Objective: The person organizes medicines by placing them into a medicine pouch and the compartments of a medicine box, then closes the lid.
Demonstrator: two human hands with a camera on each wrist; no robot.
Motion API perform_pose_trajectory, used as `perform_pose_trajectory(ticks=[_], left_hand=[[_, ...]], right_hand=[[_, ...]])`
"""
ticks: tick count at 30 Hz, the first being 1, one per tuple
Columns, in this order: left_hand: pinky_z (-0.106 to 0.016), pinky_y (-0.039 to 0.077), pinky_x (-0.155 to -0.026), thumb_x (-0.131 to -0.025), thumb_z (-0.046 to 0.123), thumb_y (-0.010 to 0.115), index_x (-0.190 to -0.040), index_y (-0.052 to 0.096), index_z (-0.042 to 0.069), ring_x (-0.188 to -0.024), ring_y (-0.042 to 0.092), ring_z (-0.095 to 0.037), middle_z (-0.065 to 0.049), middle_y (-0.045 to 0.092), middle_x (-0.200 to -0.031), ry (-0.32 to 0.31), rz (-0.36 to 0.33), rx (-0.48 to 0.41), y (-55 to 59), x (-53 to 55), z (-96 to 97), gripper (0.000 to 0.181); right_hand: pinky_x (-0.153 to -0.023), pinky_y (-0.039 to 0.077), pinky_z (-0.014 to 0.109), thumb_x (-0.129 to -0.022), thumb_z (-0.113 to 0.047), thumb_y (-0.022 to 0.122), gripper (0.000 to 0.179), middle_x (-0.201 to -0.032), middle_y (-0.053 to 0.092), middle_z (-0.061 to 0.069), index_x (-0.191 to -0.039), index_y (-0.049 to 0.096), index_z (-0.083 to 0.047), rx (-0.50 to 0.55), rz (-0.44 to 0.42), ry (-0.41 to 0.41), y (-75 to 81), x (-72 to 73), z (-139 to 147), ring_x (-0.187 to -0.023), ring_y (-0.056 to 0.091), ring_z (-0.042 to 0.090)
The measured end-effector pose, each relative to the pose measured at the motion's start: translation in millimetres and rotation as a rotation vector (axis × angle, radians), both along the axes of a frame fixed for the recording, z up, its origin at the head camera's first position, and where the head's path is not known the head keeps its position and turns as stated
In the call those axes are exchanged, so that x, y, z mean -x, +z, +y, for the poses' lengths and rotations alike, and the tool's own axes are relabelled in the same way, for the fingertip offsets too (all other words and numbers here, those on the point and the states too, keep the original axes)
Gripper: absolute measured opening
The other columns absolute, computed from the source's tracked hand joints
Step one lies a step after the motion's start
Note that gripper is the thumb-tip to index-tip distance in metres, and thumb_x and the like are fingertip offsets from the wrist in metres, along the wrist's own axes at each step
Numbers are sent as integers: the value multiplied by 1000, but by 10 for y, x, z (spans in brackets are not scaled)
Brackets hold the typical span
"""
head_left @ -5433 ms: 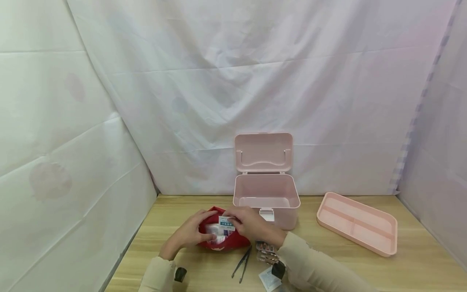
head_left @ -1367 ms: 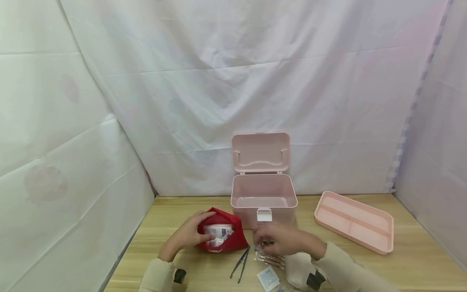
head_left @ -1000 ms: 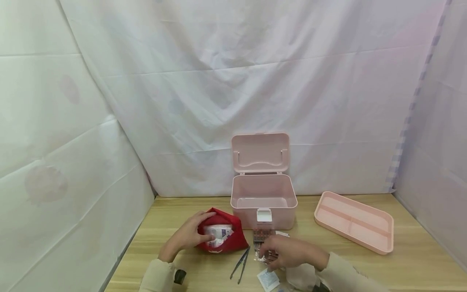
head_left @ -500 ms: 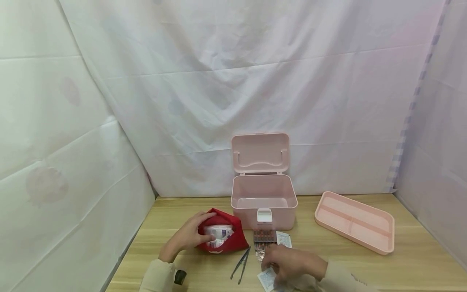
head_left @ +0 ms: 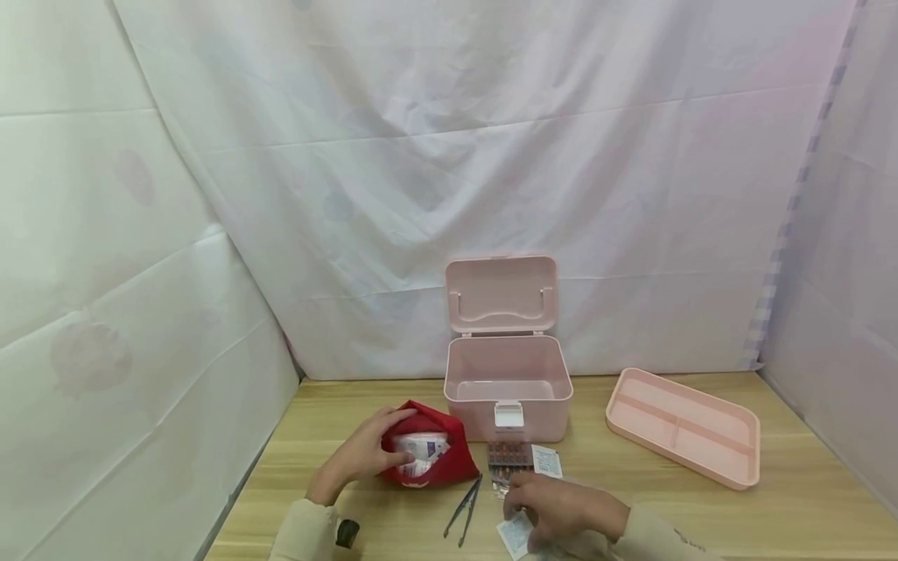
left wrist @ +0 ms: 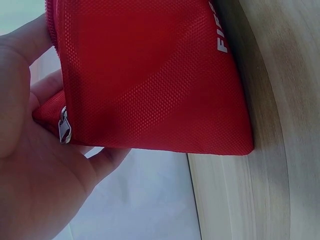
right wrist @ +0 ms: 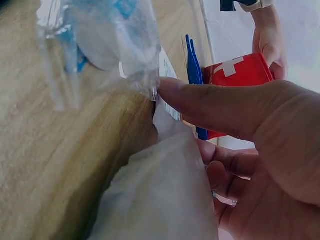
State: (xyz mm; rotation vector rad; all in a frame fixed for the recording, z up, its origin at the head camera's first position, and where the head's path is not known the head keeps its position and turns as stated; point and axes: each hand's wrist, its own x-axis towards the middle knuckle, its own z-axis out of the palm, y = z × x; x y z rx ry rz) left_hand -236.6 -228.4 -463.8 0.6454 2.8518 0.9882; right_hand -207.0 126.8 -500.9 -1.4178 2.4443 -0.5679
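My left hand (head_left: 366,450) grips the rim of a red first-aid pouch (head_left: 452,460), thumb inside its mouth and fingers outside. White printed packets (head_left: 426,446) fill the unzipped pouch. In the left wrist view, its zipper pull (left wrist: 65,127) hangs near the palm. My right hand (head_left: 561,505) is low over a white sachet (head_left: 515,536), thumb and fingers apart. In the right wrist view, the thumb touches the corner of a clear plastic packet (right wrist: 105,45) with blue parts. A whitish packet (right wrist: 160,190) lies against the fingers, whose tips are partly hidden.
Blister packs (head_left: 510,453) and another sachet (head_left: 546,461) lie before a pink box (head_left: 528,421) with its lid (head_left: 503,292) raised. Tweezers (head_left: 463,510) lie beside the pouch. A pink divided tray (head_left: 684,428) sits at right on the wooden table (head_left: 652,491).
The right hand, earlier holding a sachet at the pouch's mouth, has moved right, then toward the front. A sachet now shows beside the blister packs. The left hand stays on the pouch.
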Motion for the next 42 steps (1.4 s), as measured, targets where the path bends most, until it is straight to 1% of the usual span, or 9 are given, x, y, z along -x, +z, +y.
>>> perform_pose_trajectory(ticks=[7, 15, 17, 23, 25, 29, 32, 37, 42], left_hand=[[-53, 48, -99, -80, 25, 83, -140, 54, 15, -115, 53, -25, -6, 56, -126, -4, 15, 1, 7, 2, 6, 68], [-53, 49, -97, -81, 26, 82, -141, 54, 14, -113, 53, -26, -7, 56, -124, -5, 12, 7, -1, -6, 12, 68], [-53, 49, -97, -81, 26, 82, -141, 54, 14, -113, 53, -25, -7, 56, -124, -2, 9, 9, 2, -6, 11, 67], [-53, 50, -97, -81, 26, 82, -141, 54, 14, -113, 53, -26, -8, 56, -125, -4, 11, 3, 6, 0, 8, 67], [-54, 50, -96, -81, 27, 82, -141, 54, 13, -114, 53, -26, -8, 56, -125, -9, 13, 2, 5, -3, 9, 67], [-55, 49, -97, -82, 28, 82, -141, 54, 14, -115, 53, -27, -9, 56, -127, -6, 1, 0, -2, -7, 8, 67], [-56, 49, -98, -82, 29, 81, -141, 53, 15, -116, 52, -28, -8, 55, -129, -1, -9, -1, -7, -5, 5, 66], [-55, 49, -97, -82, 29, 81, -141, 53, 15, -116, 53, -27, -8, 55, -129, -2, -5, 2, -14, 4, -2, 66], [-55, 49, -98, -82, 29, 81, -141, 53, 15, -117, 52, -28, -8, 55, -130, -3, -2, 1, -19, 7, -3, 66]], right_hand=[[-70, 44, 13, -69, -16, 88, 37, -98, 51, -12, -100, 68, -17, 13, -15, -14, -13, 18, -2, -80, 46, -4], [-71, 45, 16, -71, -18, 87, 37, -100, 49, -14, -100, 64, -21, -3, -93, -64, -39, 22, -4, -82, 47, -3], [-70, 44, 15, -72, -17, 87, 38, -99, 49, -15, -101, 62, -22, 3, -107, -55, -47, 33, -5, -83, 46, -3], [-71, 44, 14, -74, -17, 86, 39, -93, 52, -19, -101, 58, -22, 16, -85, 10, -68, 73, -8, -83, 47, -4], [-71, 45, 14, -76, -16, 85, 39, -92, 53, -19, -103, 57, -22, 18, -103, 20, -78, 82, -8, -82, 48, -5], [-73, 47, 17, -81, -18, 81, 35, -99, 56, -20, -108, 59, -26, 1, -179, -18, -84, 86, -2, -84, 49, -5], [-77, 49, 20, -86, -21, 76, 33, -106, 59, -20, -114, 61, -27, -13, -205, -63, -88, 84, -3, -87, 50, -6], [-84, 52, 25, -93, -26, 68, 30, -114, 62, -17, -122, 63, -22, -5, -183, -94, -89, 73, -13, -95, 51, -6], [-87, 52, 26, -96, -28, 64, 29, -116, 63, -15, -123, 64, -19, 26, -165, -91, -88, 71, -13, -100, 53, -5]])
